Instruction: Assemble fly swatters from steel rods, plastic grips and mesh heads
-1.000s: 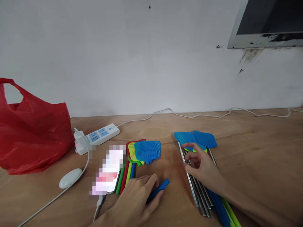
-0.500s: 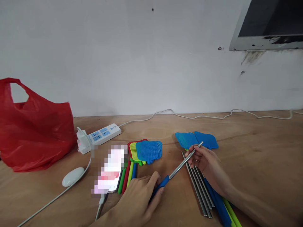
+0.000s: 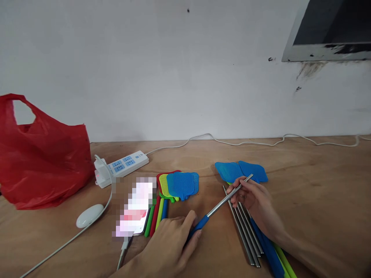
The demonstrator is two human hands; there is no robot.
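Note:
My left hand [image 3: 171,241] is closed round a blue handle [image 3: 199,224] that sleeves the lower end of a metal tube [image 3: 222,203]. The tube slants up to the right. Near its far end the fingers of my right hand [image 3: 257,204] pinch it. Below that hand lie several bare metal tubes [image 3: 246,231], side by side, with blue handles [image 3: 269,251] and yellow-green handles [image 3: 285,262] partly under my right forearm. Blue fly swatter heads [image 3: 252,170] lie just beyond my right hand. A second pile of fly swatter heads [image 3: 182,184], blue, yellow and red, is at the middle.
Green, red, yellow and blue handles [image 3: 155,216] lie beside a phone [image 3: 140,227] with a charging cable. Farther left are a white oval device [image 3: 89,216], a power strip [image 3: 127,164] and a red plastic bag [image 3: 46,162]. A thin cord [image 3: 240,144] runs along the wall.
The tube's upper end and the fingers of my right hand have shifted slightly to the right. My left hand keeps its hold on the blue handle, and the piles lie as before.

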